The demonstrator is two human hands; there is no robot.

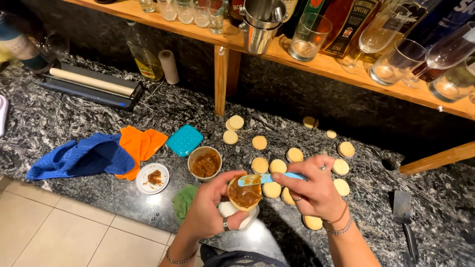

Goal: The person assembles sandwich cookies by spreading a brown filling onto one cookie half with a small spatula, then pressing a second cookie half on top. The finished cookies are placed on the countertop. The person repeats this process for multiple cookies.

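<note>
Holding a small round pale biscuit (245, 195) in my left hand (210, 212), fingers curled under and around its rim, thumb near the edge; its top is heaped with thick brown caramel spread. It sits above the front edge of the black-and-white speckled stone counter (74, 123), just right of the small round tub of the same brown spread (205, 163).

Judgement: the biscuit is light, crumbly, likely to snap if pinched flat. Best gripped by the rim, as now, with the base cradled. The spread looks stiff and sticky; it will drag at the surface.

My right hand (316, 190) is closed on the light blue plastic spreader (269, 178), pinched between thumb and forefingers, its blade lying in the spread.

Further right: the other plain round biscuits (295, 155) lie scattered on the counter, apart from one another. A metal spatula with a dark handle (403, 212) lies well off.
</note>
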